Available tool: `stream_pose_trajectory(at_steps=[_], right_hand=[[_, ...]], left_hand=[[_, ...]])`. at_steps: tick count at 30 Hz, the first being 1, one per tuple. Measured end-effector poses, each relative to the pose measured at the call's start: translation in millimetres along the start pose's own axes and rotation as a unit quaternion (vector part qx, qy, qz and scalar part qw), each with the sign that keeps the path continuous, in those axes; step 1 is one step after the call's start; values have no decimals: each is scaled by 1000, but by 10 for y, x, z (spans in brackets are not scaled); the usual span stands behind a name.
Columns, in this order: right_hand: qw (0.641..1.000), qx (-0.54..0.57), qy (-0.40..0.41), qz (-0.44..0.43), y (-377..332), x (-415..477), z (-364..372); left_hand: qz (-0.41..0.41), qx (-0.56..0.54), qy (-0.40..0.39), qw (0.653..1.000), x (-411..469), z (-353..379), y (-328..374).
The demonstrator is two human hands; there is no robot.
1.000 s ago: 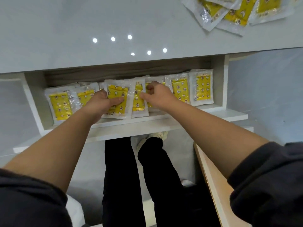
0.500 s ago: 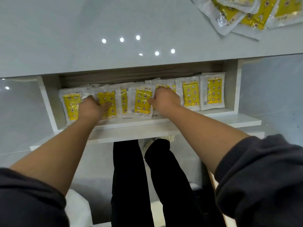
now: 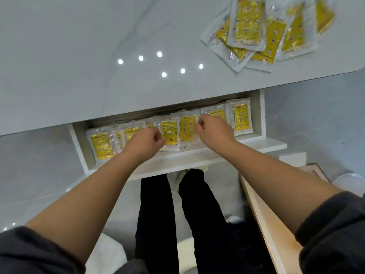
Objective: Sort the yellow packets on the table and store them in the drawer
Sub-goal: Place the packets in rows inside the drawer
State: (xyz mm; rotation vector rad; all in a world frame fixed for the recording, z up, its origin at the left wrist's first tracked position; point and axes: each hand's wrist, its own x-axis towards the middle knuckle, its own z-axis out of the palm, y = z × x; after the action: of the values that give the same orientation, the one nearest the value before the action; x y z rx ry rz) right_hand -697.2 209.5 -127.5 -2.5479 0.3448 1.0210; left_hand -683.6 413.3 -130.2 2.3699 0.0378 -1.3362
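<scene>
the table [image 3: 98,56] is the largest thing, a smooth, glossy pale slab with faint marble veins and round light spots [image 3: 159,54], lying above and behind the drawer [image 3: 262,115]. the drawer is a white, flat-walled box, open under the table's edge. inside it, from its left wall to its right wall, runs a row of packets [image 3: 240,118], overlapping like shingles. that part of the job looks done or nearly so.

on the table, up past the drawer's right end, a loose pile of packets [image 3: 266,32] lies fanned and unsorted. i judge the task to be past halfway, with that pile left to bring down.

both hands are in the drawer, over the middle of the row. the left hand [image 3: 144,143] has its fingers curled in, just beside the middle packet [image 3: 169,133]. the right hand [image 3: 214,129] is curled too, over packets nearer the drawer's right wall. i cannot tell whether either hand pinches a packet edge or only nudges it.

the packets are flat rectangles of crinkly clear film, with wide sealed borders round a yellow printed foil panel. they look thin, limp and slippery.
</scene>
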Motion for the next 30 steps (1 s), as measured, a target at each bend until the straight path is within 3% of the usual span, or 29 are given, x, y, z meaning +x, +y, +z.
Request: stream_pose_trajectory(at_steps=[5,8,12,15,19,25,30], right_hand=[[993,68,89,40,179,-152,-769],[987,71,129,62,297,-79,-1118],[977,126,157,73,512,234,-1370],[968,127,199,80,661,541,-1556],[966,25,232,115,912,800,-1841],[967,48,169,186,1017,990,-2034],[966,118,160,167,960,1020,-2066]], left_hand=[[122,-13,14,992,-136,-430,881],[131,-29,74,988,-40,-595,1359],[-13,-174,93,980,319,-623,1871],[-147,-331,101,927,577,-636,2210],[-271,-343,180,881,784,-682,2674],[-270,-282,226,893,1049,-693,3114],[-221,-363,237,874,1096,-756,3061]])
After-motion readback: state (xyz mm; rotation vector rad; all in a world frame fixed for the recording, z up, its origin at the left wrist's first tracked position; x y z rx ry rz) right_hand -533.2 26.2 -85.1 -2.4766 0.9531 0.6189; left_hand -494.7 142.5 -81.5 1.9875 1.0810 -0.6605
